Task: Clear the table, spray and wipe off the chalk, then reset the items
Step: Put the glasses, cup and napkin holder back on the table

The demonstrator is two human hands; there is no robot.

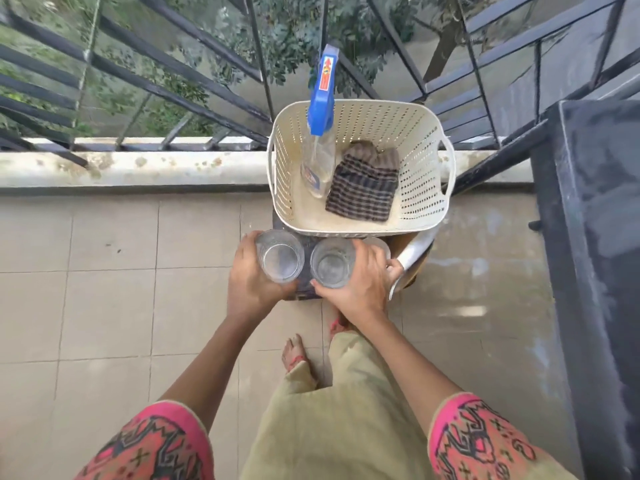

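My left hand (pixel 249 278) grips a clear drinking glass (pixel 280 256), and my right hand (pixel 360 285) grips a second clear glass (pixel 333 262). Both glasses are upright over a small dark stool (pixel 304 289) just in front of a cream plastic basket (pixel 426 188). Inside the basket a spray bottle (pixel 320 109) with a blue trigger head stands beside a folded striped cloth (pixel 363 192). A third glass (pixel 382 247) and white plates (pixel 415 254) show behind my right hand. The dark table (pixel 595 209) stands at the right.
A black metal railing (pixel 173 81) above a low concrete ledge (pixel 138 168) closes off the balcony. The floor (pixel 104 306) is beige tile, wet-looking near the table. My bare feet (pixel 294 355) are below the stool.
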